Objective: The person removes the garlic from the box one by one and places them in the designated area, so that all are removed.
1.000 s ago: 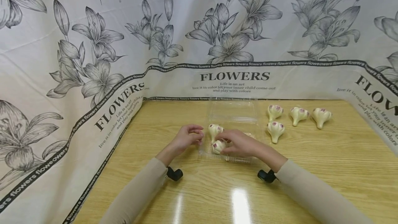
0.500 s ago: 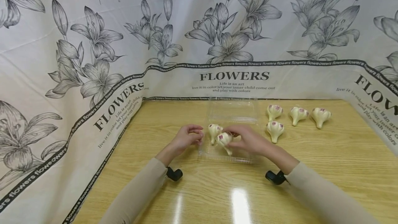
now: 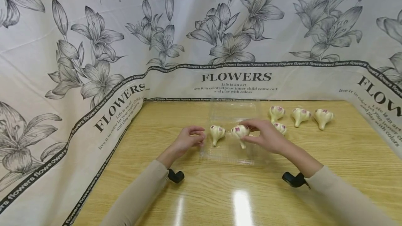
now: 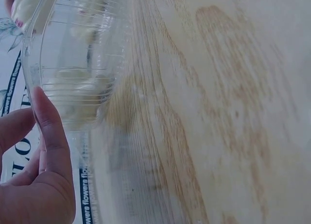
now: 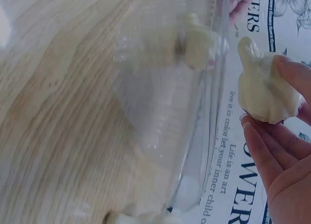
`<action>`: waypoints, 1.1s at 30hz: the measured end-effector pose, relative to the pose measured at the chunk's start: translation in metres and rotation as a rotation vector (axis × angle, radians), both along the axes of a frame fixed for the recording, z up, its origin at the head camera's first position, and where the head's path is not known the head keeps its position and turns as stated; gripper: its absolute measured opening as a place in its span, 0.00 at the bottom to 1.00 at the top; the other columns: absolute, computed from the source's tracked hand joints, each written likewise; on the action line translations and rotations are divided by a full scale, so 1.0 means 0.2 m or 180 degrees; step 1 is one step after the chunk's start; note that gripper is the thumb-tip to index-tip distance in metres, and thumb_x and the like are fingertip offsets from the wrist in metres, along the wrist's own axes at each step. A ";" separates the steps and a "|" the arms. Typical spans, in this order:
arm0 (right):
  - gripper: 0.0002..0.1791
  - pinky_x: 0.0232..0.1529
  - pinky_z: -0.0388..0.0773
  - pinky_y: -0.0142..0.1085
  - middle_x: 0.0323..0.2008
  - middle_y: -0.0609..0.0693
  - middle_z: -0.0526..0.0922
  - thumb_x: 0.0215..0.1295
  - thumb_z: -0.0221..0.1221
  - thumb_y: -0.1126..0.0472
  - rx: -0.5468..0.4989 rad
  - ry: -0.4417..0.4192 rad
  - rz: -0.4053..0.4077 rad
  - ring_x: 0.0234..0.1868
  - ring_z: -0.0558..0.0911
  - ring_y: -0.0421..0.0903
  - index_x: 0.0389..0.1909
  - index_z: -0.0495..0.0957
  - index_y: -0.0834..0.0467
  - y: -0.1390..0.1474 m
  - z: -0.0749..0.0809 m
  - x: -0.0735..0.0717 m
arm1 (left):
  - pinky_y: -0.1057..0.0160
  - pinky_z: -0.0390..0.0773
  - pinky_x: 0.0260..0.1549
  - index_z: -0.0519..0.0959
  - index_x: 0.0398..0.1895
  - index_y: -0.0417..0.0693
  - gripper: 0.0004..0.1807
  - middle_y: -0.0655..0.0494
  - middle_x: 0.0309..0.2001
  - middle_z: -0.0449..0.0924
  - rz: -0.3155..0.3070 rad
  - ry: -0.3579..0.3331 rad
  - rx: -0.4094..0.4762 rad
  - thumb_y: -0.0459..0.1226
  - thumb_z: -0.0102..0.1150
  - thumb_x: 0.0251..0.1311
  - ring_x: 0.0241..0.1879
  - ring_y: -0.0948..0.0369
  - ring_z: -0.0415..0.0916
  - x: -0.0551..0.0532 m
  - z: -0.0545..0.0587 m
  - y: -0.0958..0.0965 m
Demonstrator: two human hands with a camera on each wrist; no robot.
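My right hand (image 3: 267,135) pinches a cream garlic bulb (image 3: 240,132) with purple patches between thumb and fingers. In the right wrist view this bulb (image 5: 267,90) hangs above the rim of a clear plastic clamshell box (image 5: 194,131), stem pointing up in that view. Another garlic bulb (image 3: 216,133) sits inside the box (image 3: 227,158) at its left, stem toward me. At the box's left side, my left hand (image 3: 190,138) pinches the rim between thumb and index finger, as the left wrist view shows with the fingertips on the box (image 4: 34,63).
Several more garlic bulbs (image 3: 301,116) lie on the wooden table (image 3: 213,194) to the right of the box, one partly behind my right hand. The box's raised lid (image 3: 233,109) stands at the back near a flower-printed cloth (image 3: 176,83).
My right hand has lifted the garlic bulb from beside the other one and carried it rightward over the box. The left hand has stayed at the box's left rim.
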State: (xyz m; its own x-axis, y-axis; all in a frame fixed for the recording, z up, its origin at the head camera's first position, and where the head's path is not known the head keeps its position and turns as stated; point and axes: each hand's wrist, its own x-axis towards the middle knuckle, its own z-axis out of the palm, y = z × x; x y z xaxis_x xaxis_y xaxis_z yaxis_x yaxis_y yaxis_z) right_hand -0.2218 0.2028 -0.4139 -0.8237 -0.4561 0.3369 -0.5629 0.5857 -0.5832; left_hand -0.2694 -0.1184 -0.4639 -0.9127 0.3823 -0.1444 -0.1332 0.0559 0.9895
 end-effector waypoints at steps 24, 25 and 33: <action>0.23 0.49 0.86 0.47 0.50 0.55 0.86 0.61 0.73 0.60 0.0149 0.0166 -0.0308 0.47 0.86 0.53 0.56 0.81 0.63 0.34 0.06 0.08 | 0.63 0.86 0.36 0.69 0.66 0.27 0.24 0.50 0.40 0.77 -0.0003 -0.0021 0.0024 0.25 0.58 0.69 0.34 0.58 0.81 0.00 0.00 0.00; 0.23 0.49 0.86 0.47 0.49 0.55 0.86 0.61 0.73 0.60 0.0171 0.0158 -0.0312 0.47 0.86 0.54 0.56 0.82 0.63 0.35 0.06 0.08 | 0.63 0.86 0.36 0.69 0.66 0.27 0.24 0.50 0.40 0.77 0.0000 -0.0022 0.0025 0.25 0.58 0.69 0.35 0.58 0.81 0.00 -0.01 0.00; 0.23 0.48 0.86 0.46 0.49 0.53 0.86 0.60 0.73 0.60 0.0298 0.0227 -0.0322 0.46 0.86 0.53 0.56 0.82 0.61 0.42 0.03 0.11 | 0.63 0.86 0.36 0.70 0.66 0.27 0.23 0.50 0.40 0.78 0.0008 -0.0011 0.0019 0.25 0.58 0.69 0.33 0.59 0.81 -0.01 -0.02 0.00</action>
